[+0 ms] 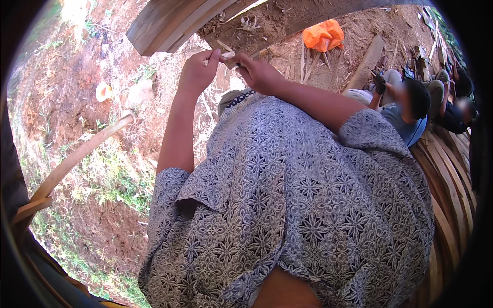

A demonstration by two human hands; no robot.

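Note:
My left hand (pixel 197 72) and my right hand (pixel 258 73) meet in front of me near the top of the view. Both pinch a thin pale strip (pixel 226 55) of bamboo or wood, the left at its left end, the right at its right end. Something small and dark shows at my right fingers; I cannot tell what it is. My patterned grey shirt (pixel 303 205) fills the lower middle and hides my lap.
A curved wooden beam (pixel 169 23) crosses above my hands. A bent bamboo strip (pixel 84 151) arcs at the left over bare soil and grass. An orange bag (pixel 323 35) lies beyond. Two seated persons (pixel 411 105) are at the right beside stacked wooden slats (pixel 452 190).

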